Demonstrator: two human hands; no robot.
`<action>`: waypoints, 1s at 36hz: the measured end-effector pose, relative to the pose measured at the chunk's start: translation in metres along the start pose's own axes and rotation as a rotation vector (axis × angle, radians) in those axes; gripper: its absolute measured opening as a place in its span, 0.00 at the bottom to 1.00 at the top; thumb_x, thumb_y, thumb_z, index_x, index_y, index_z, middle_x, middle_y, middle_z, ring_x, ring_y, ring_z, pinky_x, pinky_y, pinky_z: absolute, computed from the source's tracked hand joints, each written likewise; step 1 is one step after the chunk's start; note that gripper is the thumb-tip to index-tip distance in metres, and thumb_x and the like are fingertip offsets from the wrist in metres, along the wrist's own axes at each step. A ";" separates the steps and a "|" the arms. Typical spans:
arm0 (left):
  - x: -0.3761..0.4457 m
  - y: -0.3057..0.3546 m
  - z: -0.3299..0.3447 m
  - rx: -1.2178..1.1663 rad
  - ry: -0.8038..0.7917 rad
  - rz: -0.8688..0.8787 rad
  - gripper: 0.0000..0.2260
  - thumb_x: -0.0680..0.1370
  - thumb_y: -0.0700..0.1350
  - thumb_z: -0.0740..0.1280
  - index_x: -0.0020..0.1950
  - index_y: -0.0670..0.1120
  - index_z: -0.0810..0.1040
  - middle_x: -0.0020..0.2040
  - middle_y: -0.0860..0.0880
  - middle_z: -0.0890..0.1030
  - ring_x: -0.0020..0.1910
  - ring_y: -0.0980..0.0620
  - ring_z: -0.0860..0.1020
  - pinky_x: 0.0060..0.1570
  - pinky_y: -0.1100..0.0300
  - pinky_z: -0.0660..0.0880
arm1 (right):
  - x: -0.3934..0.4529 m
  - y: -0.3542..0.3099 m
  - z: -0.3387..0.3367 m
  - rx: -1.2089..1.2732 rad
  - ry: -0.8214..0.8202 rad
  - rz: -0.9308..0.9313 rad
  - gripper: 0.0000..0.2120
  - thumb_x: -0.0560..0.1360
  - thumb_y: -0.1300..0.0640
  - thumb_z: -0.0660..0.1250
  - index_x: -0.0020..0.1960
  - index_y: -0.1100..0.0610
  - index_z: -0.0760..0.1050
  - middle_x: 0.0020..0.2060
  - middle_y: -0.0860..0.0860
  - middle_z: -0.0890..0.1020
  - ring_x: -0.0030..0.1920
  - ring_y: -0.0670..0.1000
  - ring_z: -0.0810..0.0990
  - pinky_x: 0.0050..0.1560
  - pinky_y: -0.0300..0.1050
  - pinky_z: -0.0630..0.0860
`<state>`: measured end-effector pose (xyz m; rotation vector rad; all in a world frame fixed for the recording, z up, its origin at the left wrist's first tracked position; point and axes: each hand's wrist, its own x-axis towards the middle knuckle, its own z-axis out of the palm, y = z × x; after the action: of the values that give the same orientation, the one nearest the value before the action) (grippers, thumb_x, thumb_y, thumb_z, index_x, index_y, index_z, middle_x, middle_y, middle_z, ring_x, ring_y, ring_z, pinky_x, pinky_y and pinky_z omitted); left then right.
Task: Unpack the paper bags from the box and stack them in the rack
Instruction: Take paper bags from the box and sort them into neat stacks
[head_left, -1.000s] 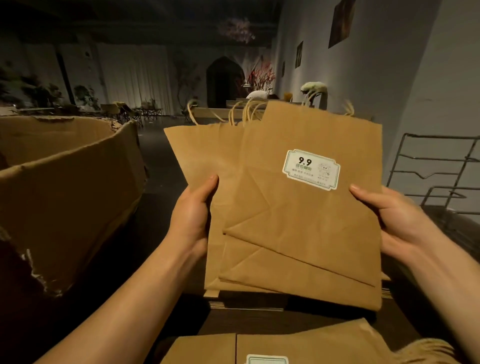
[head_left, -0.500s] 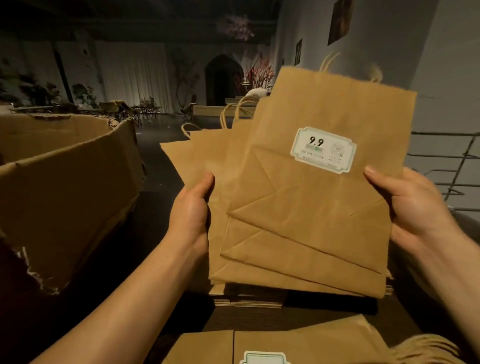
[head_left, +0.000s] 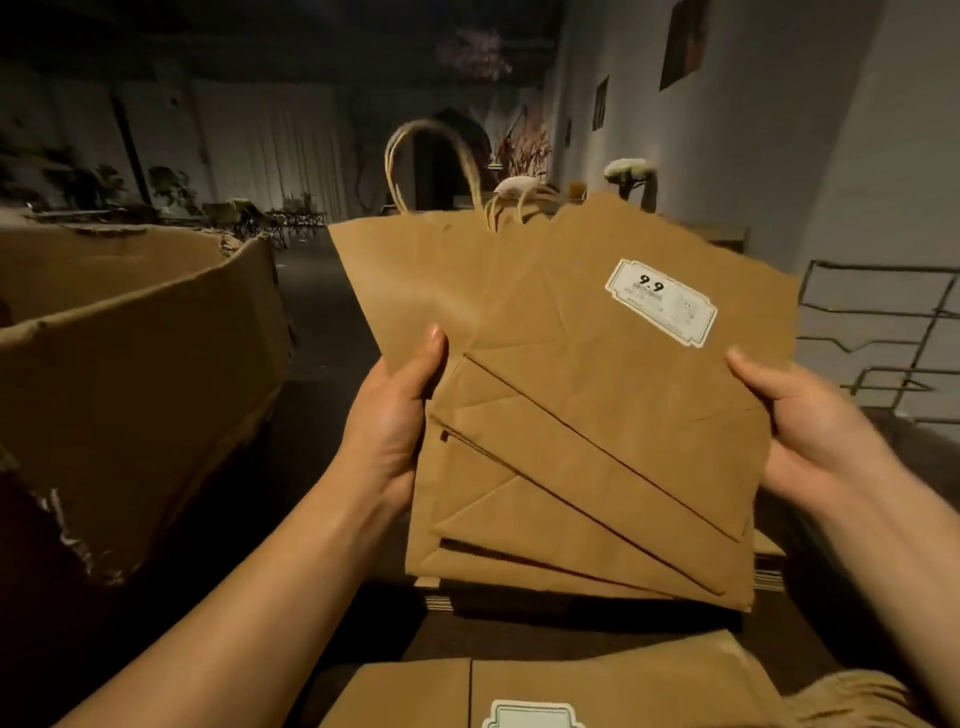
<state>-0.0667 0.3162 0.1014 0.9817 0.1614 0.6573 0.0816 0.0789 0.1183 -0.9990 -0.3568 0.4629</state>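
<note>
The left hand (head_left: 387, 421) grips the left edge of a fanned sheaf of flat paper bags (head_left: 587, 415), thumb laid over the front face and the other fingers hidden behind. The right hand (head_left: 810, 426) pinches the right edge the same way, thumb on front, fingers behind. Both hands are clamped on the sheaf, which is held up in the air above the dark table (head_left: 311, 519), tilted so the tops lean away and to the right.

The bags are not squared: at least three folded bottoms show stepped one below another, and the twine handles (head_left: 431, 161) stick up at different heights. The front bag carries a white label (head_left: 662, 301) near its top.

Beyond the left hand, the open cardboard box (head_left: 135, 374) stands at the table's left side with a torn rim. Beyond the right hand, the wire rack (head_left: 893, 338) stands at the right edge, well apart from the sheaf. More bags (head_left: 571, 691) lie flat at the near edge.

The likely trouble is the fan itself. With only the edges pinched, a middle bag could slide out on the way across, or a loose handle could catch on the rack's wires as the uneven sheaf goes in.
</note>
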 end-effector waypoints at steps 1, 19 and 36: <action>0.000 0.000 0.001 -0.006 0.008 -0.013 0.17 0.79 0.50 0.68 0.66 0.46 0.78 0.58 0.44 0.85 0.57 0.44 0.84 0.56 0.45 0.80 | 0.000 0.001 0.000 0.004 0.013 -0.002 0.17 0.82 0.59 0.60 0.70 0.55 0.74 0.57 0.56 0.85 0.52 0.55 0.86 0.40 0.51 0.84; 0.000 0.007 -0.006 -0.015 0.027 -0.104 0.15 0.80 0.49 0.67 0.65 0.47 0.79 0.50 0.46 0.87 0.44 0.47 0.86 0.41 0.50 0.83 | -0.005 -0.022 -0.012 0.275 0.126 -0.097 0.21 0.69 0.56 0.71 0.62 0.57 0.77 0.53 0.56 0.86 0.51 0.55 0.87 0.41 0.54 0.84; -0.026 0.002 0.020 0.049 -0.092 0.013 0.04 0.76 0.37 0.65 0.48 0.45 0.76 0.26 0.52 0.81 0.24 0.58 0.79 0.23 0.66 0.75 | -0.007 0.009 0.008 0.023 0.063 0.354 0.15 0.76 0.58 0.66 0.63 0.56 0.77 0.49 0.58 0.87 0.41 0.56 0.87 0.36 0.51 0.85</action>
<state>-0.0801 0.2881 0.1102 1.0589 0.0907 0.6214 0.0694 0.0855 0.1138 -1.0559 -0.1161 0.7511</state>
